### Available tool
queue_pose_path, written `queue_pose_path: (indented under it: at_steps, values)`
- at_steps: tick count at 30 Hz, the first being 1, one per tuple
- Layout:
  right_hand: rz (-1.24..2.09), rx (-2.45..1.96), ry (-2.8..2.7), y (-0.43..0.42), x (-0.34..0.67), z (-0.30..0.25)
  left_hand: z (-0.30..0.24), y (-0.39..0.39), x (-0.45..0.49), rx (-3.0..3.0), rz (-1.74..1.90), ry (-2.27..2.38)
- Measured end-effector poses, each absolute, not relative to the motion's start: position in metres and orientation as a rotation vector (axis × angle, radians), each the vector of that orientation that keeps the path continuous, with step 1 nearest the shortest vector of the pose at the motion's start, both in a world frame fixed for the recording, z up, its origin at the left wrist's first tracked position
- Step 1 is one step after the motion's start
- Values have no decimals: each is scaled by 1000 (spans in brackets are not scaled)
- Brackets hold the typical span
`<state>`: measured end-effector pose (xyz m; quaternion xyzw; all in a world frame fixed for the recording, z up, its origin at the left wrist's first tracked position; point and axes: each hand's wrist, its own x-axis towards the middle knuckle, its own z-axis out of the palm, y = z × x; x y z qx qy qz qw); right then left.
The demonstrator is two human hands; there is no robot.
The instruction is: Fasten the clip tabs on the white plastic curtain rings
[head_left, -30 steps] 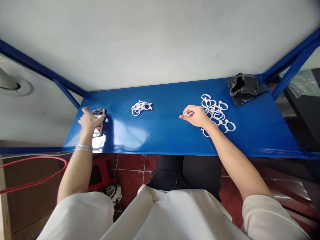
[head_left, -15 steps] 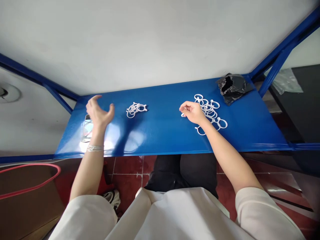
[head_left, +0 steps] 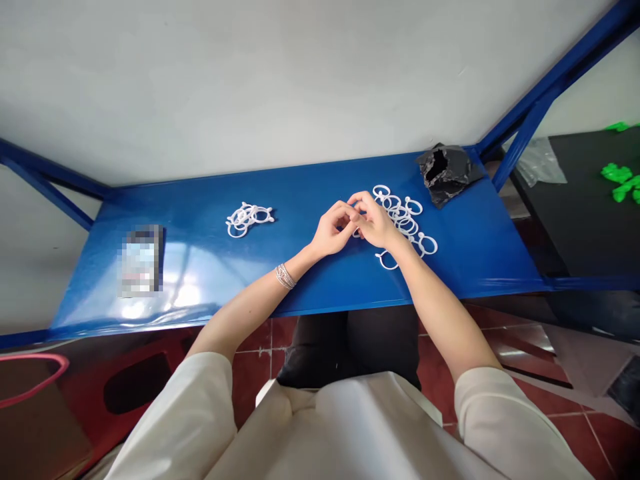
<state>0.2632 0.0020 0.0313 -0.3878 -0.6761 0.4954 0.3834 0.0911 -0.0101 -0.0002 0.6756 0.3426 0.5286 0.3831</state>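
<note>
My left hand (head_left: 331,232) and my right hand (head_left: 374,220) meet above the middle of the blue shelf (head_left: 310,280), fingers pinched together on a small white plastic ring that barely shows between them. Just right of my hands lies a loose pile of several white rings (head_left: 407,223). A smaller bunch of white rings (head_left: 247,218) lies to the left, apart from both hands. My left wrist wears a silver bracelet (head_left: 285,275).
A phone (head_left: 141,259) lies flat at the shelf's left end. A crumpled black bag (head_left: 445,171) sits at the back right corner. Blue frame struts rise at both ends. Green plastic parts (head_left: 620,177) lie on a dark surface far right.
My left hand left the phone, lifted, and swung right to join my right hand at the ring. The view shifted rightward.
</note>
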Motion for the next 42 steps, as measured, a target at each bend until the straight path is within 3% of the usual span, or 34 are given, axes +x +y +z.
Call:
queue_pose_path:
  at_steps: [12, 27, 37, 42]
  values:
    - [1290, -1004, -1729, 6, 258, 23, -11, 13, 59, 1303, 1349, 1028]
    - [814, -1185, -1885, -1, 237, 11, -5, 12, 63, 1053, 1351, 907]
    - [1266, -954, -1355, 14, 249, 16, 3, 6, 67, 985, 1369, 853]
    - [1318, -909, -1235, 15, 249, 20, 2, 2, 67, 1119, 1285, 827]
